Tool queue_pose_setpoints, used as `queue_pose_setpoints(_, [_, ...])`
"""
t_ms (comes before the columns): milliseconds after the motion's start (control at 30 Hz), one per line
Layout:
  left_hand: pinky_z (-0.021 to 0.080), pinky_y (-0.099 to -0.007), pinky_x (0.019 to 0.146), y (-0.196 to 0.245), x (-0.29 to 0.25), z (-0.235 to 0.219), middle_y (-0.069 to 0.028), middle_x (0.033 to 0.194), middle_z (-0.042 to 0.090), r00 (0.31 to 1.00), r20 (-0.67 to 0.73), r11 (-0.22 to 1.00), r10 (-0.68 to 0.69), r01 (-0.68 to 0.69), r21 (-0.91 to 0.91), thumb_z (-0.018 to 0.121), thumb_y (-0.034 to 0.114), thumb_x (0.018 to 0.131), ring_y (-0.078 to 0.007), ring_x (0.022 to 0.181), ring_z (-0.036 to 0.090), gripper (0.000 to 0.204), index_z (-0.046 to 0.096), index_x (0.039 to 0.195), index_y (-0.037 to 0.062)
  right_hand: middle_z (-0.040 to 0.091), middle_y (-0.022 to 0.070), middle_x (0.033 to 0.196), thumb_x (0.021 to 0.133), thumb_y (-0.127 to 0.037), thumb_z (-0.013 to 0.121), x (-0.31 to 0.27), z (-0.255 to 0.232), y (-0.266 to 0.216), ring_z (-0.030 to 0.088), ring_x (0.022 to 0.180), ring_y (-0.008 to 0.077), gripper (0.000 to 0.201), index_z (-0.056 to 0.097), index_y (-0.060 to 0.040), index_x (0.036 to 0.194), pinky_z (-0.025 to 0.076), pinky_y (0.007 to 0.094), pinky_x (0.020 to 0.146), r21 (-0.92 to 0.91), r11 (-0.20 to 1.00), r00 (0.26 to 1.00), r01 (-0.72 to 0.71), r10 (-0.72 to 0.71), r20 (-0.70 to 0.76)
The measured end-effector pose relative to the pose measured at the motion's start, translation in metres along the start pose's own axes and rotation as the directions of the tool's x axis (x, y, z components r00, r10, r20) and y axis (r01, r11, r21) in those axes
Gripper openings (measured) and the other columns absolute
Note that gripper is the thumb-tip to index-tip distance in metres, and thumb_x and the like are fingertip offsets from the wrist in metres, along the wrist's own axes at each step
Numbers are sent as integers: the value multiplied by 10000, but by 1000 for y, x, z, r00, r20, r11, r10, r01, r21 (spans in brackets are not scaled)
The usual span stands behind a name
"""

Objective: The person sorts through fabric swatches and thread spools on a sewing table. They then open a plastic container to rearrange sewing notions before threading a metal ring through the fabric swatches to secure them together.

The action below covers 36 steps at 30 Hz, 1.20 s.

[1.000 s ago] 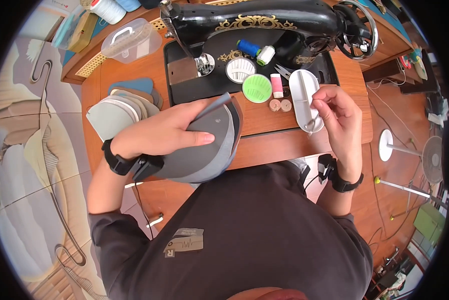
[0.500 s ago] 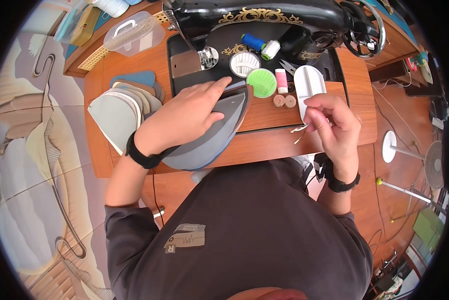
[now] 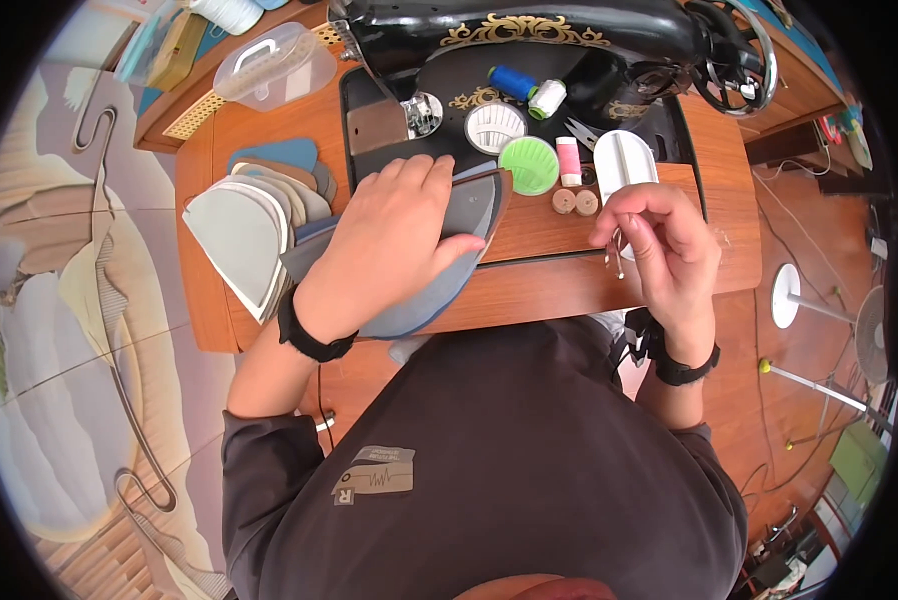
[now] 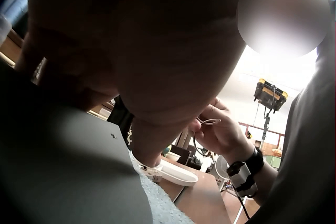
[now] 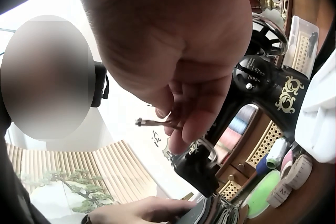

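Note:
My left hand (image 3: 379, 250) lies over a tilted stack of dark grey and blue-grey curved sheets (image 3: 467, 212), gripping it with the fingers on the far side and the thumb on the near face. The grey top sheet (image 4: 68, 166) fills the lower left wrist view. Over the table's right front, my right hand (image 3: 669, 245) pinches a small thin item (image 5: 152, 123) between thumb and fingertips. It has a metallic-looking tip and a pale loop; its exact kind I cannot tell. Just behind that hand stands a white divided tray (image 3: 624, 150).
A black sewing machine (image 3: 529, 35) spans the back. Before it lie a white needle disc (image 3: 496, 127), green disc (image 3: 529, 165), pink spool (image 3: 569, 160), rolled tapes (image 3: 574, 202) and scissors (image 3: 581, 132). Pale curved pieces (image 3: 231, 235) are fanned at left, near a clear box (image 3: 274, 70).
My left hand has shifted right and turned over the stack, which now stands more tilted. The right hand stays nearly in place, its small dangling item turned downward.

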<state>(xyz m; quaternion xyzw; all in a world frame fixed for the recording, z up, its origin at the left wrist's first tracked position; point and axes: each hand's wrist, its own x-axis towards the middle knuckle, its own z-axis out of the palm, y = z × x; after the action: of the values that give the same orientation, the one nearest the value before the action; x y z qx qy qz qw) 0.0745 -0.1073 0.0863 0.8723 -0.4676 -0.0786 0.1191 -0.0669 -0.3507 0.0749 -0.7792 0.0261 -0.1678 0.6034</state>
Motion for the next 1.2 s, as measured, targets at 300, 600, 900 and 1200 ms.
queue_pose_setpoints(300, [453, -474, 1047, -4, 33, 10, -256, 1286, 631, 977, 202, 982, -74, 107, -156, 849, 406, 766, -428, 1220, 581, 762, 576, 1299, -66, 711, 106, 926, 916, 71, 631, -3, -11, 5, 694, 822, 215, 202, 733, -14, 1069, 547, 319, 748, -179, 963, 978, 200, -187, 86])
queue_pose_setpoints(600, [529, -378, 955, -16, 10, 4, -120, 1181, 622, 993, 85, 910, 78, -36, -414, 912, 218, 712, -312, 1123, 615, 603, 564, 1170, 37, 708, 117, 946, 902, 33, 676, 6, -8, 13, 682, 867, 252, 165, 743, -16, 1045, 539, 358, 823, -191, 907, 925, 376, -356, 130])
queue_pose_setpoints(900, [522, -394, 876, -20, 0, 12, -99, 1110, 629, 997, 3, 854, 76, -64, -516, 911, 258, 714, -314, 1032, 633, 590, 556, 1141, 58, 685, 119, 979, 876, 10, 709, 1, 3, 5, 653, 916, 248, 151, 753, -23, 1016, 518, 347, 802, 173, 980, 971, 102, -136, 196])
queue_pose_setpoints(1200, [503, -423, 975, -19, 6, 17, -137, 1244, 642, 994, -14, 846, 105, -97, -524, 870, 301, 760, -368, 1143, 627, 668, 563, 1302, 61, 671, 78, 981, 1028, -57, 580, 6, 15, -7, 677, 754, 137, 143, 698, 10, 1072, 554, 262, 677, 44, 999, 1000, -1, 0, 22])
